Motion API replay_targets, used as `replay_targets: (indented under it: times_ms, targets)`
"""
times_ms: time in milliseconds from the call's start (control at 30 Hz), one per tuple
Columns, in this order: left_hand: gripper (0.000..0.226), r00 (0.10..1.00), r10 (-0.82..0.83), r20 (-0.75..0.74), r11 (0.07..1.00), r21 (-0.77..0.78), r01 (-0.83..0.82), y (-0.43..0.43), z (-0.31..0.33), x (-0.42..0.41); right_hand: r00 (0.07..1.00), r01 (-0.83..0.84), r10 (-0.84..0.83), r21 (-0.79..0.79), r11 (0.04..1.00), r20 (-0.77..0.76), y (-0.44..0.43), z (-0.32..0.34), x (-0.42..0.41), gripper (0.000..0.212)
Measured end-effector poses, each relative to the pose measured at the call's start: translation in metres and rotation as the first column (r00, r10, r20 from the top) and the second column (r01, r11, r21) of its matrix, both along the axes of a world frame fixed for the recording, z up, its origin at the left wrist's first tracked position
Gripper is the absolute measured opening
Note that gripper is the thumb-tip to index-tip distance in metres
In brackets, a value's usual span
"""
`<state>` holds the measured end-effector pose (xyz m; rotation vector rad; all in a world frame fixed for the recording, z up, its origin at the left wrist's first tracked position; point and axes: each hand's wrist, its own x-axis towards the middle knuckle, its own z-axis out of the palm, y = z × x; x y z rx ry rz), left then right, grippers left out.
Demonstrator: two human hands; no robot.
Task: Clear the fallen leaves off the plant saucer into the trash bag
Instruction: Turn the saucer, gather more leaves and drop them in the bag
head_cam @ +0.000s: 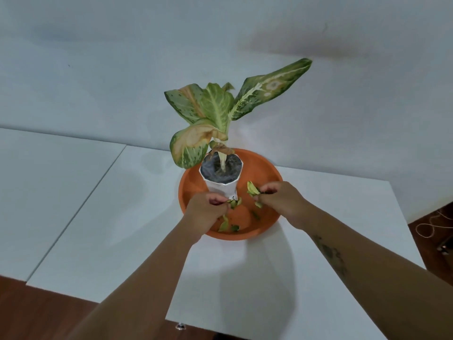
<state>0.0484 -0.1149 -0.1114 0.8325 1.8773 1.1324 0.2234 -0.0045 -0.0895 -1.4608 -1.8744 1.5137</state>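
Fallen leaves (pixel 229 225), small curled scraps of yellow-green plant matter, lay in the round orange plastic saucer (pixel 191 182), and the clearing was under way but far from finished. The saucer sat on a white table (pixel 98 217), with a potted plant (pixel 215 106) of broad speckled green-and-cream leaves standing toward its back in a white wrapped pot (pixel 221 185).

Both bare hands were down inside the saucer. The left hand (pixel 206 212) had its thumb and fingers pinched together on a leaf scrap (pixel 234 203) right at the foot of the white pot; the rest of the hand was loosely curled. The right hand (pixel 279 200) was likewise closed in a pinch on a larger yellow-green piece (pixel 252 188), lifted slightly clear of the saucer floor, and another scrap (pixel 258 204) hung just below its fingers; whether that one was held too could not be told.

Several pieces were left: a pale strip and a darker green bit near the front rim, beside the left wrist, and a small dark sliver (pixel 255 214) on the saucer floor between the hands. No trash bag was in view, so nothing could be seen to have reached it. By my reckoning, the gathering was partway through, and the carrying of the leaves to the bag, wherever it stood, was all yet to do.
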Motion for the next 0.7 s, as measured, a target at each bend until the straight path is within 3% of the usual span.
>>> replay_targets:
  times_ms: [200, 433, 700]
  targets:
    - [0.008, 0.975, 0.009, 0.223, 0.999, 0.046, -0.020, 0.001, 0.000, 0.006, 0.962, 0.159, -0.202, -0.226, 0.961, -0.182, -0.006, -0.004, 0.007, 0.028]
    - [0.015, 0.947, -0.027, 0.321, 0.999, 0.044, 0.014, 0.011, -0.001, 0.026, 0.884, 0.168, -0.297, -0.347, 0.923, -0.361, -0.011, -0.001, 0.024, 0.015]
    - [0.017, 0.912, -0.064, 0.406, 0.997, 0.064, 0.042, 0.030, -0.003, 0.065, 0.812, 0.210, -0.381, -0.387, 0.898, -0.442, -0.006, 0.003, 0.077, 0.005]
